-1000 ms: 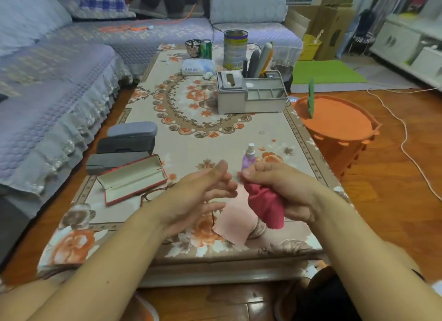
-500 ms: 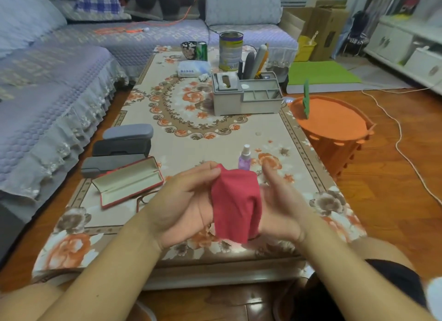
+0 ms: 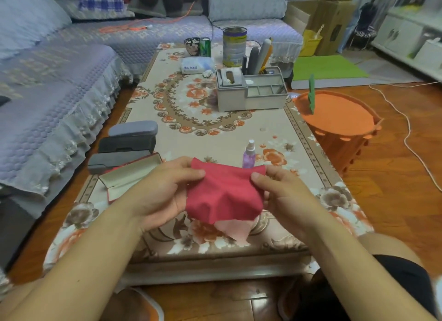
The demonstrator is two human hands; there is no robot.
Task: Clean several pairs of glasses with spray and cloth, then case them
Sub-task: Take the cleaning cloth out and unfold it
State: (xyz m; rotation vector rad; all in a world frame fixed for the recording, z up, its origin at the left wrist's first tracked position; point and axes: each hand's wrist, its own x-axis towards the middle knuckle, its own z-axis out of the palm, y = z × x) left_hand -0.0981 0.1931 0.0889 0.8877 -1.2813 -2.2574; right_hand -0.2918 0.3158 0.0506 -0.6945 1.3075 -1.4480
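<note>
A long low table (image 3: 215, 134) with a flowery cloth stands in a living room, next to a purple sofa (image 3: 47, 93). Near its left edge lie three shut dark grey glasses cases (image 3: 129, 141), side by side. Just in front of them sits an open red glasses case with a pale lining (image 3: 130, 172). A small purple spray bottle with a white top (image 3: 249, 154) stands near the middle of the table. Further back are a grey desk tidy with little boxes (image 3: 251, 90) and a tall tin can (image 3: 234, 46).

A second ago the right hand (image 3: 284, 196) held the dark pink cloth (image 3: 223, 193) all scrunched up. Now the cloth is pulled out wide between both hands. The left hand (image 3: 160, 193) pinches its left edge with thumb and fingers. The right hand pinches its right edge the same way. The cloth hangs in the air just above the near end of the table. A pale pink cloth (image 3: 235, 229) lies flat on the table under it.

The spread cloth looks ready for wiping. The glasses cannot be seen now. They may be hidden behind the left hand. So the wiping has not started yet, and the open case is still waiting for its glasses. The cloth is soft and floppy, so it will droop if one hand lets go.
</note>
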